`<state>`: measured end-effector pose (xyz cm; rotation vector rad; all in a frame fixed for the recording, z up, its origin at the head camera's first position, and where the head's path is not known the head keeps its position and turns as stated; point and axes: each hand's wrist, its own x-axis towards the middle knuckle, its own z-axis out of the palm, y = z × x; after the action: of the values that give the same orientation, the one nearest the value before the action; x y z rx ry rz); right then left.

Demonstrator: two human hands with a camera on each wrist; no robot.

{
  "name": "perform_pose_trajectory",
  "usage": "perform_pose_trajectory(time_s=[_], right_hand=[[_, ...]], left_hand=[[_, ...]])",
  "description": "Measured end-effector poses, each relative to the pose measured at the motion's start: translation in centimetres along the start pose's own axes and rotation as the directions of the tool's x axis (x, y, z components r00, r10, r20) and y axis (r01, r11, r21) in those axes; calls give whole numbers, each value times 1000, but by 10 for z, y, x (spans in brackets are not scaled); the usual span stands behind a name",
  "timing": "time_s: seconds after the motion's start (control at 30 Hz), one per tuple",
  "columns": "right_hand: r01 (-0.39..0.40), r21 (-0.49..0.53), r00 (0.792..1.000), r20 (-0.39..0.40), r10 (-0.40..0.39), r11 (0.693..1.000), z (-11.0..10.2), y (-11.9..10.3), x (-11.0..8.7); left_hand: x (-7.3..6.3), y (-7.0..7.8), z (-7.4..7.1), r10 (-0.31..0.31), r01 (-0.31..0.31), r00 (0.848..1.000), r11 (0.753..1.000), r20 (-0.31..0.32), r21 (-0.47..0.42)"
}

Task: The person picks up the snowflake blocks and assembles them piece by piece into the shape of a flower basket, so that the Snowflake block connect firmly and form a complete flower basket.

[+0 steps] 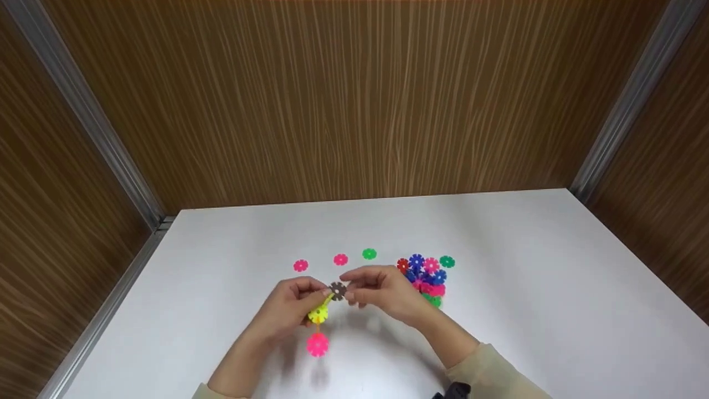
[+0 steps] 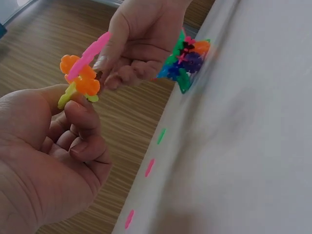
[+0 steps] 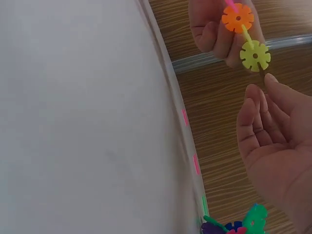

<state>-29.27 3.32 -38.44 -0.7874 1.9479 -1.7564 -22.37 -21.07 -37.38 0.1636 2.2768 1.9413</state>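
Observation:
My left hand (image 1: pixel 288 307) pinches a chain of notched plastic snowflake discs. In the head view a yellow disc (image 1: pixel 318 315) sits by its fingers, and a pink disc (image 1: pixel 318 344) hangs lowest. An orange disc (image 3: pixel 238 18) joins them, seen face-on in the right wrist view. A brown disc (image 1: pixel 338 291) slots onto the chain's yellow end, between the two hands. My right hand (image 1: pixel 388 293) holds the brown disc's right edge at the thumb tip, its index finger stretched out above.
Right of the hands lies a heap of coloured discs (image 1: pixel 426 277), partly behind the right hand. Two pink discs (image 1: pixel 340 259) and a green disc (image 1: pixel 369 254) lie in a loose row on the white table (image 1: pixel 526 288). Wood-grain panels (image 1: pixel 360 100) stand around it.

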Motion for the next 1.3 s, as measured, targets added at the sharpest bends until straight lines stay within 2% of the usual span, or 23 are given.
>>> perform_pose_trajectory(time_s=[0.1,0.23,0.4,0.6,0.77,0.93,1.07,1.13,1.3], right_hand=[[15,-6,999,-30,-15,1000,4,0,17],[12,-68,999,-38,-15,998,14,1,44],[-64,-186,997,-41,58,980,25,5,76],[-114,-202,993,-46,106,973,33,18,105],[-125,-265,992,-30,121,956,40,27,118],[-161,-367,984,14,179,916,49,30,120],[-193,-422,975,18,221,886,51,31,118],[-194,-425,974,20,223,884,49,30,116],[-165,-394,978,51,201,904,42,30,113]], left_hand=[[-3,7,-16,-20,15,993,999,-114,-39],[-12,16,-38,-48,26,965,996,-258,-90],[-17,24,-53,-58,20,931,994,-360,-110],[-17,27,-57,-54,1,926,990,-374,-141],[-19,26,-58,-70,16,923,989,-379,-144],[-24,23,-60,-89,33,915,989,-393,-147],[-26,22,-60,-87,30,914,988,-396,-149],[-25,23,-60,-86,29,915,989,-394,-148],[-20,25,-59,-79,26,919,990,-386,-141]])
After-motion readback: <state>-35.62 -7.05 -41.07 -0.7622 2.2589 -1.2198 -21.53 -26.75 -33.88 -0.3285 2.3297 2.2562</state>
